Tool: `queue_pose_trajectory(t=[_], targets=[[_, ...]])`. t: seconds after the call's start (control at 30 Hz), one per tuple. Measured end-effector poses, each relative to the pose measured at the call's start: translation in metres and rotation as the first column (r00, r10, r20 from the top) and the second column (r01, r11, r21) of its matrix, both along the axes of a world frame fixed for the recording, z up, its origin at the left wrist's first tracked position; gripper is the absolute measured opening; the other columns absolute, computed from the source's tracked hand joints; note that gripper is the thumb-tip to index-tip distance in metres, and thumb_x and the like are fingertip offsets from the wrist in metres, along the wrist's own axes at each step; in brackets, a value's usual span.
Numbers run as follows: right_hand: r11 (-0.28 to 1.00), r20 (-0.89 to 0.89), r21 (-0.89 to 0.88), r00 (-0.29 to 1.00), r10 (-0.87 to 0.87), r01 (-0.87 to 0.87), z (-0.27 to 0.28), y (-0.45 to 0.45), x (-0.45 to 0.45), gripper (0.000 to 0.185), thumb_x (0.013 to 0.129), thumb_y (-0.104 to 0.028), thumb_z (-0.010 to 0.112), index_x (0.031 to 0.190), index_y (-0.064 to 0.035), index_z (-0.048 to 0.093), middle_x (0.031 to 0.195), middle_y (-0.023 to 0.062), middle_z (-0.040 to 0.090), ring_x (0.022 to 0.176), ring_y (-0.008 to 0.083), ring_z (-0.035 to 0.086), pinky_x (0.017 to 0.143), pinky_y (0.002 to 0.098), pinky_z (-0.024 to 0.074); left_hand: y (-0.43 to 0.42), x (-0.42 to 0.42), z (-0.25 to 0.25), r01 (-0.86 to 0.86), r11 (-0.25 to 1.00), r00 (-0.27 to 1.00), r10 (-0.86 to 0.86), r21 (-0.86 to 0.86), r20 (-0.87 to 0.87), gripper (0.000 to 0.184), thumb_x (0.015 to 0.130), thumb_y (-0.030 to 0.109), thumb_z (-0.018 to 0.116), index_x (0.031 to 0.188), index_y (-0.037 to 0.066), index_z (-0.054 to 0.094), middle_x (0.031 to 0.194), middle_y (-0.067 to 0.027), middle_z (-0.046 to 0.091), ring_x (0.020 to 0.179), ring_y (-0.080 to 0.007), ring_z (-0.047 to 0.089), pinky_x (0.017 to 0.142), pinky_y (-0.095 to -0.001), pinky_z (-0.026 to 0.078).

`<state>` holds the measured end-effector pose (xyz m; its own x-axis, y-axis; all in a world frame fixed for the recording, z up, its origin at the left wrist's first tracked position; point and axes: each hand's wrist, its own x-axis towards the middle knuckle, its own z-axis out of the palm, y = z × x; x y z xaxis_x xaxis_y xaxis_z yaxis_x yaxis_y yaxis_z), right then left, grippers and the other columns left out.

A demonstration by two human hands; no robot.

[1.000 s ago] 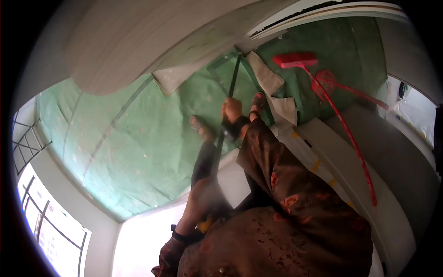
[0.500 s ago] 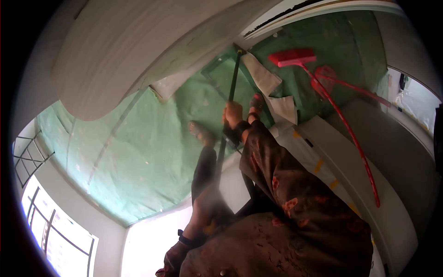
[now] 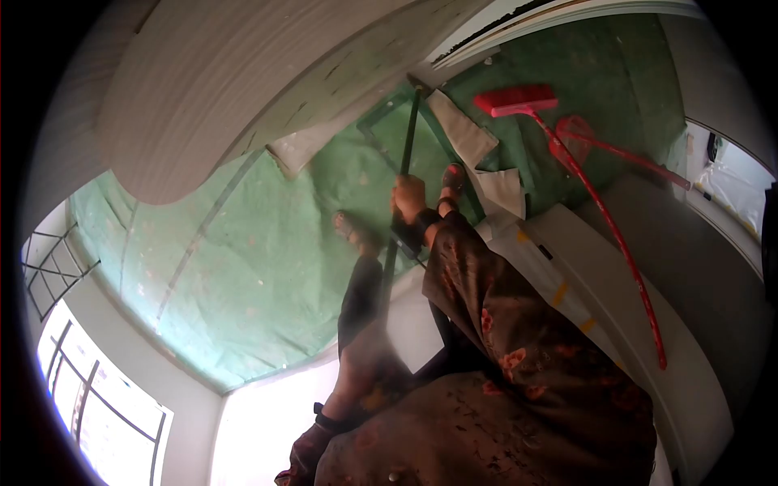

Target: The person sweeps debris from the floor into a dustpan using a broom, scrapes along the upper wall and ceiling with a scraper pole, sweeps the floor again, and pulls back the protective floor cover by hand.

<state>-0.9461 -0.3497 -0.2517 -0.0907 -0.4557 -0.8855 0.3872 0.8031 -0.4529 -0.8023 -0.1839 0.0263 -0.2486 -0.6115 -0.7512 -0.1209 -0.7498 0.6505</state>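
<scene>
My right hand (image 3: 410,194) is closed around a long dark pole (image 3: 412,134). The pole slants from near my body to the corner by the wall, and its far tip rests close to the floor edge. A black part (image 3: 405,236) sits by the pole just below my right wrist. Nearer my body, my left hand (image 3: 365,368) is by the pole's near end, below a dark wrist strap. It is blurred and its fingers do not show clearly. My feet in sandals stand on either side of the pole on a green floor covering (image 3: 243,275).
A red broom (image 3: 519,101) and a second red-handled tool (image 3: 575,138) lie at the right. Torn pale sheets (image 3: 466,134) lie beside my foot. White panels (image 3: 616,275) with yellow tape are at my right. A curved wood-grain panel (image 3: 203,105) overhangs the upper left.
The view has shifted very slightly. My right hand keeps its grip on the pole, and the pole's tip stays at almost the same spot in the corner.
</scene>
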Motion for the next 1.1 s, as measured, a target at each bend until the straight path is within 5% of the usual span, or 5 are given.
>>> queue_pose_trajectory(t=[0.43,0.53,0.6,0.97,1.1], targets=[[0.994,0.048,-0.067,0.995,0.089,-0.085,0.012,0.003,0.013,0.027,0.085,-0.020,0.046,0.061,-0.0079,0.044,0.048,0.0032,0.045,0.036,0.0171,0.047,0.032,0.0324,0.0333,-0.007,0.004,0.027,0.012,0.999,1.000,-0.011,0.031,-0.004,0.044,0.090,0.016,0.042,0.131,-0.001,0.038,0.079,-0.0061,0.059,0.055,-0.0109,0.056,0.051,-0.0223,0.045],[0.861,-0.162,-0.309,0.915,0.370,-0.403,0.010,0.008,0.024,0.025,0.084,-0.019,0.048,0.063,-0.0073,0.045,0.048,0.0036,0.046,0.036,0.0167,0.048,0.032,0.0322,0.0337,-0.027,-0.003,0.047,-0.262,0.887,0.965,0.249,0.381,0.082,0.043,0.089,0.015,0.042,0.130,-0.001,0.040,0.079,-0.0059,0.059,0.057,-0.0111,0.056,0.052,-0.0220,0.045],[0.919,-0.192,-0.091,0.912,0.361,-0.383,0.023,0.027,0.050,0.020,0.083,-0.016,0.049,0.068,-0.0028,0.048,0.048,0.0057,0.048,0.037,0.0200,0.050,0.033,0.0339,0.0368,0.028,0.022,0.032,0.065,0.997,0.990,-0.070,0.047,0.124,0.043,0.089,0.014,0.041,0.129,-0.001,0.041,0.080,-0.0052,0.059,0.058,-0.0103,0.056,0.054,-0.0216,0.045],[0.997,0.103,0.064,0.994,0.023,-0.030,0.007,0.044,0.060,0.025,0.085,-0.018,0.051,0.067,-0.0025,0.047,0.046,0.0057,0.045,0.032,0.0187,0.043,0.032,0.0338,0.0341,0.041,0.031,0.037,-0.112,0.986,0.993,0.106,0.122,0.055,0.043,0.089,0.016,0.043,0.129,-0.002,0.041,0.079,-0.0042,0.058,0.060,-0.0087,0.054,0.054,-0.0208,0.043],[0.916,-0.067,-0.068,0.917,0.392,-0.396,0.050,0.048,0.086,0.024,0.086,-0.016,0.049,0.067,-0.0023,0.047,0.056,0.0070,0.053,0.044,0.0183,0.052,0.035,0.0330,0.0364,0.062,0.038,0.048,-0.295,0.899,0.955,0.284,0.325,0.080,0.044,0.090,0.019,0.047,0.129,-0.002,0.042,0.081,-0.0046,0.057,0.062,-0.0098,0.054,0.057,-0.0216,0.044]])
